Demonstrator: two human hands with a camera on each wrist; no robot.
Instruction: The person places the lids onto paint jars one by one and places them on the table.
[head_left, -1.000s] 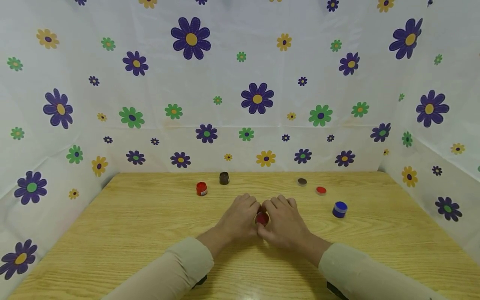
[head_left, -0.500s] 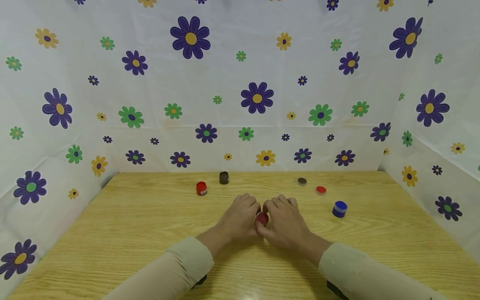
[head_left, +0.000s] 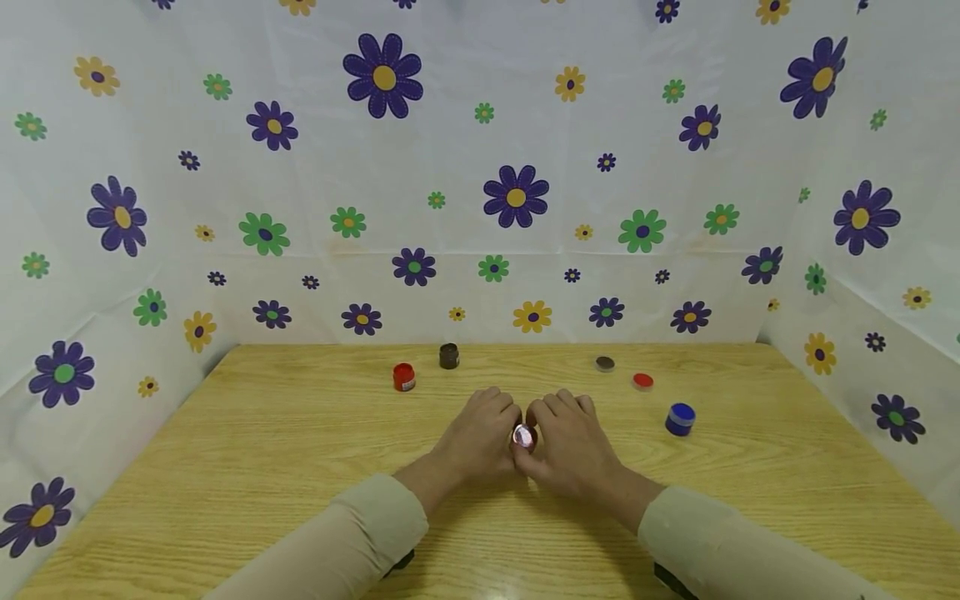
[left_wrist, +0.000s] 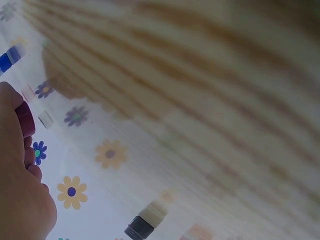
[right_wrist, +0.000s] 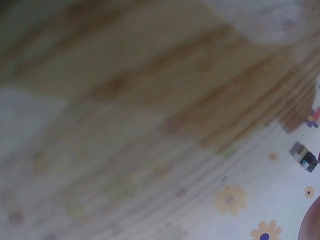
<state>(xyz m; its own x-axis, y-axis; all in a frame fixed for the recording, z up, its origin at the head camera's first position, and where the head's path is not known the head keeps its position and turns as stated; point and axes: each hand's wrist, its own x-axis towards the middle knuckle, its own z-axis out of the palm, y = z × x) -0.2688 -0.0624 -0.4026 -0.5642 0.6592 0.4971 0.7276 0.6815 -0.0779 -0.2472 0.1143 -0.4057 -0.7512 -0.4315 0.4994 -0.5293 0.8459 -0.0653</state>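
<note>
In the head view a small dark red paint jar (head_left: 524, 437) sits between my two hands near the middle of the table, its round top glinting. My left hand (head_left: 480, 433) grips it from the left with curled fingers. From the right, my right hand (head_left: 566, 442) pinches it, thumb at the near side of the top. The left wrist view shows the jar's red side (left_wrist: 26, 119) beside the left hand (left_wrist: 22, 180). Only a sliver of the right hand (right_wrist: 311, 222) enters the right wrist view. Fingers hide most of the jar.
An open red paint jar (head_left: 403, 377) and an open dark jar (head_left: 448, 357) stand at the back left. Toward the right lie a dark lid (head_left: 604, 363) and a red lid (head_left: 642, 382). A lidded blue jar (head_left: 680, 419) stands nearby. Flowered cloth (head_left: 465, 217) rises behind the table.
The jar's top has tilted slightly between the hands and now catches bright light where it looked dark red before. Both hands hold their places, and the other jars and lids are unmoved.
</note>
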